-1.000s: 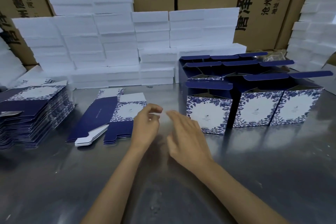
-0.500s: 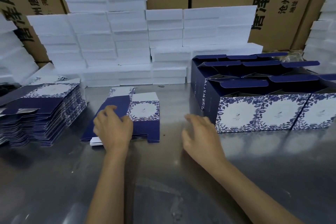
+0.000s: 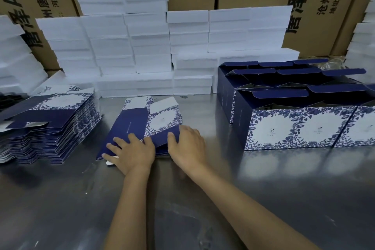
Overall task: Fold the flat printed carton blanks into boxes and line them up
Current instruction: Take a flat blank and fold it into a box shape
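A tall stack of flat navy-and-white floral carton blanks (image 3: 50, 126) sits at the steel table's (image 3: 284, 199) left edge, white foam blocks (image 3: 146, 46) behind. Mid-table, the left hand (image 3: 132, 152) presses flat on a small pile of blanks (image 3: 142, 126); the right hand (image 3: 186, 146) curls under its top blank's edge. Folded boxes (image 3: 294, 126) line the right.

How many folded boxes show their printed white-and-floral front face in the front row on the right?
3. The first stands leftmost, nearest the hands; the second next to it; the third is cut by the right edge. More may continue out of view, and further rows stand behind.
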Available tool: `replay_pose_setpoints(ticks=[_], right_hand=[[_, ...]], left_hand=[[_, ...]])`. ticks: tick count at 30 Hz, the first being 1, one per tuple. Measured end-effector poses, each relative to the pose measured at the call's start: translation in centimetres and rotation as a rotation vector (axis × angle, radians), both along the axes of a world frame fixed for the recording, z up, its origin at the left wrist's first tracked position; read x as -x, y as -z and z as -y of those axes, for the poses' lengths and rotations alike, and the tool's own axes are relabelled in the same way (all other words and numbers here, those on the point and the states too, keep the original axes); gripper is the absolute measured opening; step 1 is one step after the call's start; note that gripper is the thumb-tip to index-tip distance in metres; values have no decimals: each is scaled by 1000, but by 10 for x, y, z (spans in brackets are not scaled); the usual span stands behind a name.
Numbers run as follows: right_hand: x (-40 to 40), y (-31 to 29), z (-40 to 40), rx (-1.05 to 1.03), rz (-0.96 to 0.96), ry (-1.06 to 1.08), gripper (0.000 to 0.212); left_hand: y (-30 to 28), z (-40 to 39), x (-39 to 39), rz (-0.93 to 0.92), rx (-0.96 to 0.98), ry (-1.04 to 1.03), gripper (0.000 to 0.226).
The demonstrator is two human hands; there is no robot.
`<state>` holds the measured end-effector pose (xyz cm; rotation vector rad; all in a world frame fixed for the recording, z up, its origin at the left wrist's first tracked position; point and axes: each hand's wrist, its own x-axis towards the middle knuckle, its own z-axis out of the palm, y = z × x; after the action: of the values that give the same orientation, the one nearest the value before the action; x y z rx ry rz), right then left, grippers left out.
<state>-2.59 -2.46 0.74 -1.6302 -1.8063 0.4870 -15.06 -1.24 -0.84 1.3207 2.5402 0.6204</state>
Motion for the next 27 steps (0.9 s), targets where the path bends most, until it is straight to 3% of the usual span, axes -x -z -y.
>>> replay_pose_setpoints(ticks=[4, 7, 10, 12, 15, 16, 18, 20, 23, 25, 27], right_hand=[[3, -14, -5, 250, -792, -33, 28], [-4, -12, -8, 274, -1069, -19, 31], [-25, -13, -8, 216, -1290, -12, 28], [-45, -14, -8, 186, -1397, -2, 28], [-71, -8, -4, 204, -1499, -50, 39], [-76, -5, -2, 228, -1514, -80, 46], [-82, 4, 2, 281, -1509, -148, 56], [-85, 8, 3, 330, -1494, -197, 60], [-91, 7, 2, 377, -1486, -218, 61], [-95, 6, 2, 410, -1485, -218, 55], [-98, 4, 3, 434, -1443, -207, 41]], left_hand=[[-6, 2, -1, 100, -91, 12, 52], [-10, 7, -1, 133, -340, -40, 51], [-15, 8, 3, 188, -613, -121, 66], [-19, 6, 8, 465, -755, -80, 85], [-25, 5, 6, 1159, -811, 84, 104], [-26, 5, 4, 1342, -801, 155, 95], [-27, 5, -3, 1505, -775, 210, 53], [-29, 9, -10, 1537, -740, 191, 35], [-29, 14, -15, 1510, -734, 268, 42], [-31, 18, -19, 1321, -694, 340, 47], [-34, 20, -25, 996, -703, 421, 54]])
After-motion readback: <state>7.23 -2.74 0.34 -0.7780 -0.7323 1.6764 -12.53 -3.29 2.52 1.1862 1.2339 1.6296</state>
